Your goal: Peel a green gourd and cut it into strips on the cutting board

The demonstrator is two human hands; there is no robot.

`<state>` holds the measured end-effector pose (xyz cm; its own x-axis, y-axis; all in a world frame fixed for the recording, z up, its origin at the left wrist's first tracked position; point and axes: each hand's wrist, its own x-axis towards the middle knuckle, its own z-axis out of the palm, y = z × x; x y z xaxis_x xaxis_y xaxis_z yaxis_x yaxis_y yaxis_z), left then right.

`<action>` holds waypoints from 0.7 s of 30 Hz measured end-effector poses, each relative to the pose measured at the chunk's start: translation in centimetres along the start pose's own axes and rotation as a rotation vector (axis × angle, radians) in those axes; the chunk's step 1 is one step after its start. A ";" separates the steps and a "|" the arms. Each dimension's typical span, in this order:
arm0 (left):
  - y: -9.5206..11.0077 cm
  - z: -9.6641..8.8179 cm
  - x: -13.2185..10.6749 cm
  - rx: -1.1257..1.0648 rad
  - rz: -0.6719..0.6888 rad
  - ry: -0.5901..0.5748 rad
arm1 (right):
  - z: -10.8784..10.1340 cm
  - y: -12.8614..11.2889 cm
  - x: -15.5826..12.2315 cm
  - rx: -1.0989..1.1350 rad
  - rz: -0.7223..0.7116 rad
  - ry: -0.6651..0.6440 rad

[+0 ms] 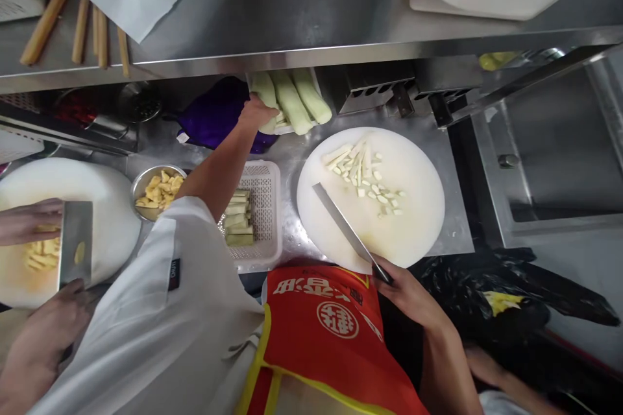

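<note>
Under the shelf, my left hand [257, 113] is closed at the near left corner of a white basket [318, 87], its thumb over the inside; the fingers are partly hidden. Several long, peeled pale green vegetables [294, 100] lie in that basket. My right hand [402, 288] grips the black handle of a kitchen knife [343, 224], whose blade rests over the round white cutting board [413, 175]. Beyond the blade, small pale cut pieces [377, 191] and thin sticks [357, 155] are spread on the board.
A white perforated basket [265, 207] holds cut green sticks [238, 220]. Left of it stands a metal bowl [160, 188] of yellow pieces. A co-worker's hands [46, 321] use a cleaver [75, 240] at another board. The steel shelf [302, 55] overhangs; a sink [569, 136] is at right.
</note>
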<state>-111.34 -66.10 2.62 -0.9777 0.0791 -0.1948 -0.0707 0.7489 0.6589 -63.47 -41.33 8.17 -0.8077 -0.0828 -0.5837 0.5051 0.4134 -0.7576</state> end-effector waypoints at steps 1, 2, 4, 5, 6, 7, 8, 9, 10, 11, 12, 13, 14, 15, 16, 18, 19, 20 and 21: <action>0.6 0.7 0.3 0.020 -0.076 0.025 | 0.3 -0.1 0.0 0.005 0.000 0.003; 1.1 1.2 0.6 0.041 -0.146 0.055 | 0.5 -0.2 0.0 0.007 0.003 0.006; 1.7 1.2 0.8 0.010 -0.202 0.086 | 0.9 -0.2 0.0 0.003 0.012 0.016; 1.7 0.8 0.9 -0.066 -0.206 0.082 | 1.0 -0.1 0.0 0.001 0.018 0.024; 1.6 0.2 0.8 -0.178 -0.221 0.064 | 1.0 -0.1 0.0 0.002 0.025 0.029; 1.3 -0.5 0.6 -0.318 -0.244 0.038 | 1.0 0.0 -0.1 0.008 0.031 0.036; 0.9 -1.3 0.1 -0.472 -0.268 0.016 | 1.0 0.2 0.0 0.018 0.035 0.044; 0.2 -2.1 -0.8 -0.622 -0.279 0.005 | 1.0 0.3 0.0 0.033 0.039 0.055; -0.5 -2.9 -2.1 -0.751 -0.260 -0.001 | 0.9 0.4 0.0 0.051 0.045 0.064; -1.4 -3.6 -3.8 -0.850 -0.211 0.019 | 0.9 0.5 0.0 0.071 0.055 0.072; -2.4 -4.2 -6.0 -0.903 -0.155 0.044 | 0.8 0.6 0.1 0.092 0.071 0.074; -3.4 -4.6 -8.4 -0.929 -0.102 0.006 | 0.8 0.8 0.1 0.115 0.090 0.069; -4.2 -4.9 -11.0 -0.947 -0.050 -0.024 | 0.7 0.9 0.2 0.136 0.111 0.059; -5.0 -4.9 -13.7 -0.954 -0.021 -0.070 | 0.7 1.0 0.2 0.156 0.131 0.047; -5.6 -4.7 -16.2 -0.954 -0.027 -0.141 | 0.7 1.1 0.3 0.174 0.148 0.035; -6.3 -3.8 -20.4 -0.948 -0.086 -0.245 | 0.7 1.3 0.4 0.198 0.166 0.023; -6.3 -3.2 -22.0 -0.948 -0.128 -0.299 | 0.8 1.4 0.4 0.201 0.165 0.025; -6.2 -2.5 -23.2 -0.950 -0.168 -0.350 | 0.8 1.5 0.4 0.200 0.160 0.030; -6.1 -1.8 -24.2 -0.954 -0.204 -0.400 | 0.8 1.5 0.4 0.196 0.151 0.039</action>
<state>-87.60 -73.73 4.63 -0.8057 0.3512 -0.4770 -0.5224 -0.0416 0.8517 -62.74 -41.49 6.56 -0.7276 0.0030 -0.6860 0.6674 0.2345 -0.7068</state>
